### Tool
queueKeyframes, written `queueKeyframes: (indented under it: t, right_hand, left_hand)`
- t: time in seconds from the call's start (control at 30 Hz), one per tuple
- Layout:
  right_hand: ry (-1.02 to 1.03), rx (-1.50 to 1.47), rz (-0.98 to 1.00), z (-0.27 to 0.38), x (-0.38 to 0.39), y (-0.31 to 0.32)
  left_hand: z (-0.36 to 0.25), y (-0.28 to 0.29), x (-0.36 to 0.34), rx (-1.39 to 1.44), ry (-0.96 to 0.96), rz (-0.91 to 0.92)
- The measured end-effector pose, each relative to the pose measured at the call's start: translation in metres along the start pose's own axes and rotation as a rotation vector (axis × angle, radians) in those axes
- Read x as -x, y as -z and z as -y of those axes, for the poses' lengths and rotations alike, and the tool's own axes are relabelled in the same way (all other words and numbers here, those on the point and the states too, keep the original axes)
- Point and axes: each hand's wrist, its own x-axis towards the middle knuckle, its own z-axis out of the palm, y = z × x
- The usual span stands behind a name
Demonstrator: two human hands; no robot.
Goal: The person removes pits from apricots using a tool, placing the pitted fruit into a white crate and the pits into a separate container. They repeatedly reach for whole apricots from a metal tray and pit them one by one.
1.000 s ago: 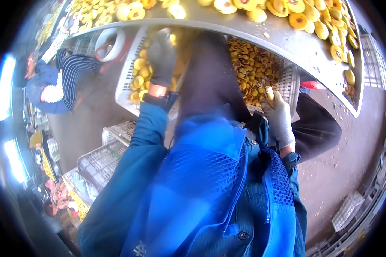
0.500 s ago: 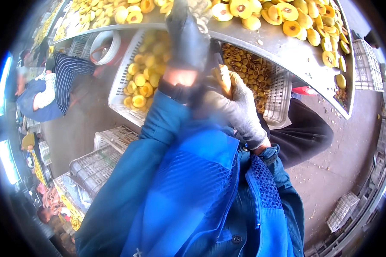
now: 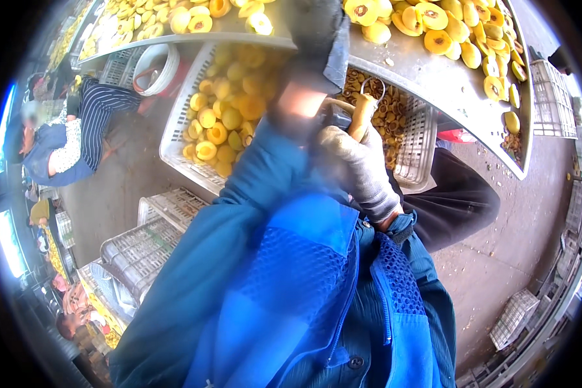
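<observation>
My right hand (image 3: 355, 165), in a pale grey glove, is closed around a small tool (image 3: 365, 107) with a wooden handle and a wire loop at its tip. It sits just beside my left wrist. My left hand (image 3: 313, 32), in a dark glove, is raised over the edge of the metal table (image 3: 446, 84) and is badly blurred, so its grip is unclear. Halved yellow fruit (image 3: 433, 26) lies in heaps on the table. Under the table a white crate (image 3: 174, 136) holds more yellow fruit halves (image 3: 223, 110).
A second crate (image 3: 414, 155) under the table holds brownish pits. A person in a striped top (image 3: 97, 113) crouches at left near a white bucket (image 3: 155, 64). Empty crates (image 3: 142, 246) are stacked lower left, another (image 3: 514, 317) lower right.
My right hand swung in from the right crate to the middle, beside my left wrist, now showing the tool. My left hand rose from the fruit crate toward the table's edge.
</observation>
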Motion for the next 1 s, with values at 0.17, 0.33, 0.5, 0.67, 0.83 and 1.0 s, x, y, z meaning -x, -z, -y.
queueKeyframes:
  t: [0.17,0.33,0.5,0.67,0.83,1.0]
  right_hand:
    - [0.005,0.055,-0.041,0.014,0.009,-0.004]
    - [0.015,0.109,-0.088,0.01,0.016,0.0]
    - [0.089,0.16,-0.156,-0.01,0.016,0.001]
    - [0.047,0.098,-0.139,-0.001,0.015,-0.005]
    - [-0.04,0.064,-0.117,0.006,0.013,-0.002]
    - [0.064,0.122,-0.156,0.013,0.022,0.026]
  left_hand:
    - [0.005,-0.018,-0.004,-0.706,-0.573,-0.037]
    - [0.006,-0.034,-0.009,-0.928,-0.978,0.051]
    - [0.018,-0.031,-0.028,-0.551,-0.296,-0.092]
    - [0.013,-0.03,-0.044,0.653,0.151,-0.198]
    - [-0.006,-0.025,-0.032,1.093,0.483,-0.075]
    - [-0.016,-0.019,-0.006,0.58,0.309,0.134]
